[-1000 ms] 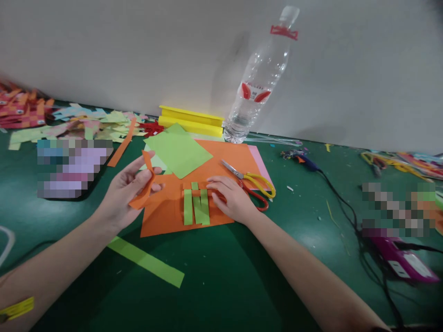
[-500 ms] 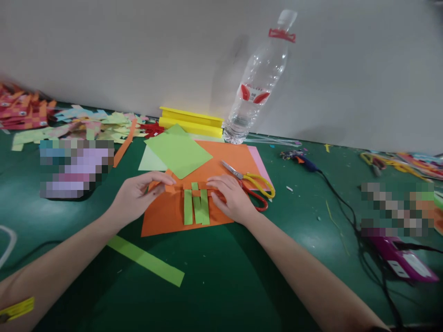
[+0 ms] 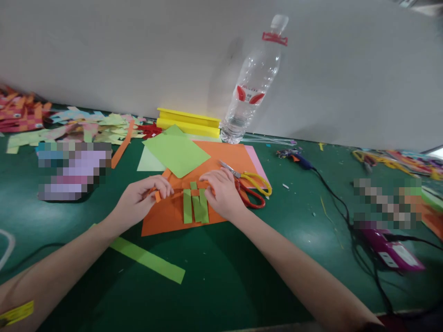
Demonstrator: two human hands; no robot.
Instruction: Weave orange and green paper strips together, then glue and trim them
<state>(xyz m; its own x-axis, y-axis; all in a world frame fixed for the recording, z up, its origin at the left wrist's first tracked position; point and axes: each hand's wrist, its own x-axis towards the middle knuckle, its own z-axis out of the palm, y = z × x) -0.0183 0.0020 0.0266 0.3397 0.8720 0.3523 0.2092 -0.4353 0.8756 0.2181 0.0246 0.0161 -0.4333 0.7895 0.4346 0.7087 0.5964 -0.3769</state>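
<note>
Three green paper strips [image 3: 195, 207] lie side by side on an orange paper sheet [image 3: 166, 216] on the green table. An orange strip [image 3: 180, 191] runs across their upper ends. My left hand [image 3: 141, 200] is closed on the left end of that orange strip. My right hand [image 3: 219, 191] rests fingers-down on its right end, pressing the weave against the sheet. Red and yellow scissors [image 3: 251, 186] lie just right of my right hand.
A light green square [image 3: 176, 154] lies on the orange sheet's far part. One long green strip [image 3: 148, 260] sits on the table below my left arm. A clear water bottle [image 3: 254, 85], yellow folded card [image 3: 188, 122], paper scraps [image 3: 86, 129], a glue gun [image 3: 297, 159] and a cable [image 3: 346, 216] are around.
My left hand came down from a raised position, bringing the orange strip flat across the green strips. Its fingers then closed on the strip's end. My right hand stayed put.
</note>
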